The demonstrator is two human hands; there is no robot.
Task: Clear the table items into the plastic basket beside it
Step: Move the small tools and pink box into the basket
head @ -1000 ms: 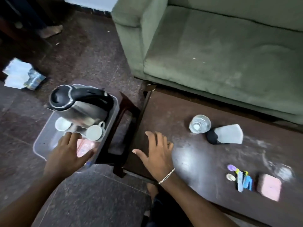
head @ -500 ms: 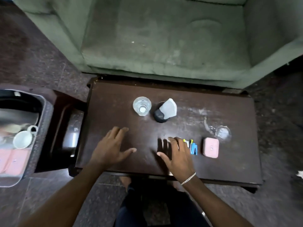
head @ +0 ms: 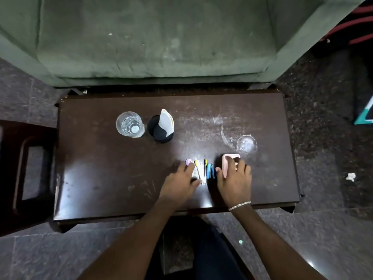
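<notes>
On the dark wooden table [head: 101, 174], my right hand [head: 235, 178] grips a small pink box [head: 227, 161] and has it tipped up on edge. My left hand [head: 179, 182] lies on a cluster of small items [head: 202, 170]: a purple cap [head: 189, 162], pens, a white piece and a blue stapler [head: 210, 170]. Its fingers touch the cap and the white piece, but I cannot tell if they grip. Further back stand a clear glass [head: 130, 124] and a black cup [head: 159, 130] holding a white paper [head: 166, 122]. The plastic basket is out of view.
A green sofa [head: 151, 41] stands just behind the table. A dark wooden stool [head: 26, 170] sits at the table's left end. A round wet mark [head: 246, 143] is on the table's right part. A paper scrap [head: 350, 176] lies on the stone floor.
The view swung right, from the basket to the table. My left hand crossed from the basket to the small items. My right hand moved right and tipped up the pink box.
</notes>
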